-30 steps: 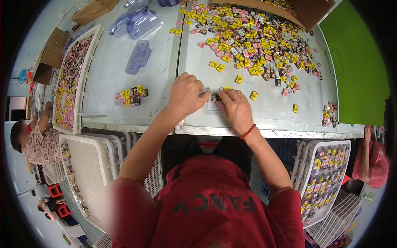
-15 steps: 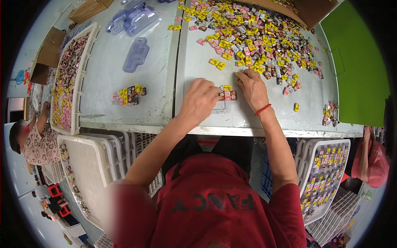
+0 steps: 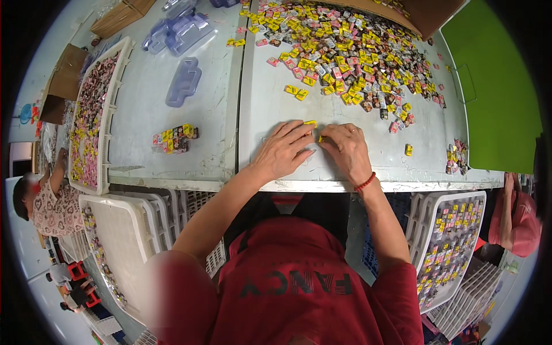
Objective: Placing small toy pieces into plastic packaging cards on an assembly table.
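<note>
My left hand (image 3: 286, 148) is curved over a clear plastic tray, its thumb and fingers bracketing a few small printed boxes that it mostly hides. One yellow box (image 3: 310, 123) peeks out at its fingertips. Close on the right, my right hand (image 3: 349, 150), with a red bead bracelet, pinches a small yellow box (image 3: 321, 138) beside the tray. Farther left on the table lies a block of small boxes (image 3: 175, 138) packed together, yellow, pink and dark. Beyond my hands spreads a large pile of small boxes (image 3: 345, 57).
Empty clear plastic trays (image 3: 184, 82) lie at the back left. A white crate (image 3: 107, 123) of loose boxes stands at the left edge, and a cardboard box (image 3: 425, 14) at the back. Stacked crates (image 3: 451, 253) stand below the table's front edge. Co-workers (image 3: 54, 207) are at both sides.
My right hand has come down from the pile's edge to the tray with a yellow box. My left hand has settled lower over the tray, covering more of its boxes.
</note>
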A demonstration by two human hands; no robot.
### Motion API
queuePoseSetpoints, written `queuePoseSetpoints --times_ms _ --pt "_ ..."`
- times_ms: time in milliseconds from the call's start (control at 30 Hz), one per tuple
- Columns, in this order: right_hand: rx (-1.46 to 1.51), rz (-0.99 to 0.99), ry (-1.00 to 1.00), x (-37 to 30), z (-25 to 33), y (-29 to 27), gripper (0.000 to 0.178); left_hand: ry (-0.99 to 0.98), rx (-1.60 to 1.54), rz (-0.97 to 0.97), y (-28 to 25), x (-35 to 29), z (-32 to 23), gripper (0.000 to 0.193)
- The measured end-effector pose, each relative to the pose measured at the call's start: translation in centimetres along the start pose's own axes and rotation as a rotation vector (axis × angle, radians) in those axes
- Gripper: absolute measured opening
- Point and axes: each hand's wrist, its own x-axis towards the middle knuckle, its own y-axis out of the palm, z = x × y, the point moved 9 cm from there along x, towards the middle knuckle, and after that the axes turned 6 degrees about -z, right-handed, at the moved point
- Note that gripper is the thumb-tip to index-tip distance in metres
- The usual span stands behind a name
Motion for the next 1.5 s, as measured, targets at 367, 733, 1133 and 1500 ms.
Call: queuePoseSetpoints --times_ms 367,733,1133,1500 --pt "-0.092 0.035 -0.249 0.8 2.2 1.2 0.020 -0.047 -0.122 -0.102 -0.6 -0.4 1.1 0.021" --pt "-0.383 0.100 -0.404 -0.2 4.7 1.2 0.026 -0.114 -0.181 -0.183 -1.6 -0.2 1.4 0.016" --pt "-0.092 0.443 -0.129 6.0 -2.1 5.3 0.019 -0.304 -0.060 -0.319 -5.2 -1.2 3.6 0.011" --pt "0.095 0.400 -0.121 5.0 -1.8 4.5 0.019 -0.235 0.177 -0.086 -1.8 2.7 5.4 0.015"
